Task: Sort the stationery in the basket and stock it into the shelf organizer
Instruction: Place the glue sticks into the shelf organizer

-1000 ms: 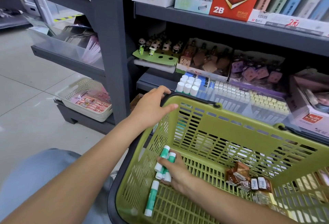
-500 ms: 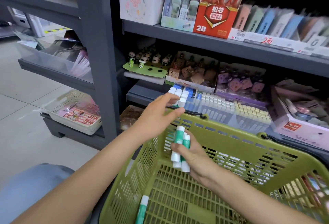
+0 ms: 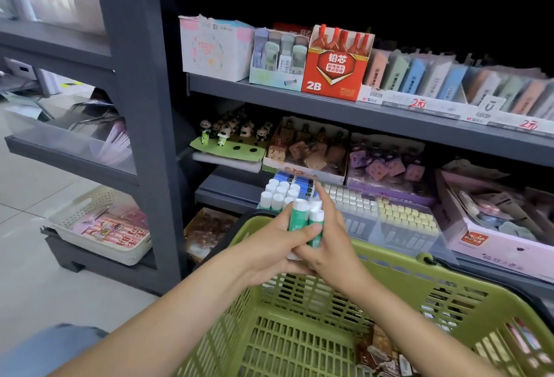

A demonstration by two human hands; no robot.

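Fingers (image 3: 299,234) of both hands are wrapping a bunch of green glue sticks (image 3: 298,216), held upright over the near rim of the basket (image 3: 449,280). Left hand (image 3: 269,252) is gripping from the left with its thumb across the tubes; right hand (image 3: 326,244) is clasping from the right, index raised. Sticks are sitting just before the organizer (image 3: 389,220), beside its white-capped sticks (image 3: 277,193). Brown packets (image 3: 379,352) are lying in the basket.
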